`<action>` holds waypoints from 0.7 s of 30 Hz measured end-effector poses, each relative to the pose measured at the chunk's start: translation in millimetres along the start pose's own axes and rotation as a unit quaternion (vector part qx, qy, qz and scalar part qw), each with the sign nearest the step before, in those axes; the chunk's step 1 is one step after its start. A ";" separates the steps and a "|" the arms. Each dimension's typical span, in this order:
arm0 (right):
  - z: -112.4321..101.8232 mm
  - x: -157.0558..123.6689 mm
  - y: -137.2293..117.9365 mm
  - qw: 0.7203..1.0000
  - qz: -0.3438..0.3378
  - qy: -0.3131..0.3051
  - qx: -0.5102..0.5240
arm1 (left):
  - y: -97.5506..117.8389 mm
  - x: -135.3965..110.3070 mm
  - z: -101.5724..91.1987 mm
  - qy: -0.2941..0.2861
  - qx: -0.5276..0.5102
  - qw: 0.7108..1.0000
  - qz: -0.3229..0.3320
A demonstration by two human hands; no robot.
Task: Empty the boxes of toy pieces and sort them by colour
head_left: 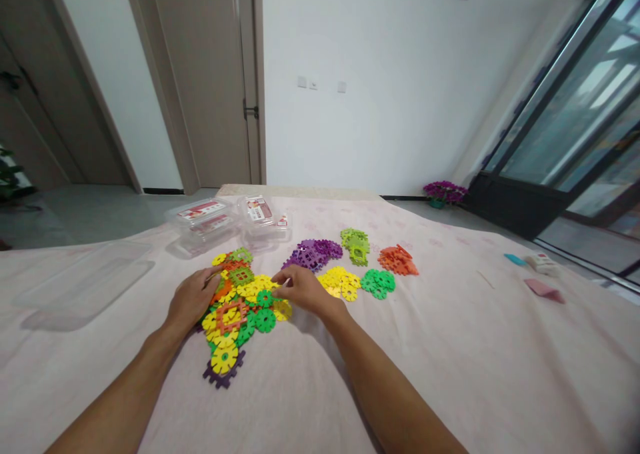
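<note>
A mixed heap of notched plastic building pieces, with yellow discs (225, 359), green discs (265, 319), orange squares (232, 316) and a dark purple square (220, 378), lies between my hands. My left hand (194, 295) rests on the heap's left edge, its fingers stretched over the pieces and partly hidden. At the right edge, my right hand (304, 287) touches or hovers just over yellow discs, thumb and fingers apart. Sorted piles lie beyond and beside it: purple (313, 254), light green (356, 246), yellow (341, 283), green (379, 283) and orange-red (398, 260).
Clear plastic boxes with labels (203, 217) stand at the back left of the cloth-covered table (450, 367). A clear lid or tray (85, 284) lies at the left. Small items, including a pink cloth (545, 290) and a blue piece (515, 259), lie far right.
</note>
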State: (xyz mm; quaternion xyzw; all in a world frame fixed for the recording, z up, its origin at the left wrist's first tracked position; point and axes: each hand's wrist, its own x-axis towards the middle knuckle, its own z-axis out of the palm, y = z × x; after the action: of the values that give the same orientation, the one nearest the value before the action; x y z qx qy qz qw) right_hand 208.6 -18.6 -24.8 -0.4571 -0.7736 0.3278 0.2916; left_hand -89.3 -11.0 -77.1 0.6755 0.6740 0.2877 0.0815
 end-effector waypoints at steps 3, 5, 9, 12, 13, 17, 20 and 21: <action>10.0 -4.9 -7.4 0.995 -0.025 -0.032 -0.090 | 0.4 -0.1 -0.2 0.000 -0.001 1.000 0.000; 13.9 -6.8 -9.1 0.991 -0.037 -0.039 -0.124 | 1.3 -0.5 -0.4 0.002 -0.002 1.000 -0.003; 17.9 -8.5 -9.0 0.995 -0.021 -0.009 -0.098 | 2.5 -1.2 -0.8 0.002 -0.007 1.000 -0.006; 20.6 -8.9 -7.9 0.998 -0.004 0.005 -0.059 | 1.8 -0.9 -0.5 0.001 -0.010 1.000 -0.005; 21.5 -8.7 -7.5 0.999 -0.002 0.006 -0.046 | 1.4 -0.7 -0.3 0.001 -0.011 1.000 -0.003; 19.4 -4.1 -5.3 0.999 -0.001 0.012 0.031 | 0.8 -0.2 0.3 -0.001 -0.012 1.000 0.000; 1.4 1.0 -1.9 0.998 -0.016 0.021 0.065 | 1.7 -0.4 -0.1 -0.002 -0.012 1.000 -0.004; -8.9 2.0 0.1 0.998 -0.020 0.027 0.060 | 2.1 -0.5 -0.3 -0.003 -0.011 1.000 -0.005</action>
State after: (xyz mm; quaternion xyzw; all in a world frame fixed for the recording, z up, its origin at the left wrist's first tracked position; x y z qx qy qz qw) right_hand 214.6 -14.6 -19.0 -0.4319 -0.7532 0.3555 0.3460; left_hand -87.6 -11.7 -75.9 0.6719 0.6739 0.2931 0.0921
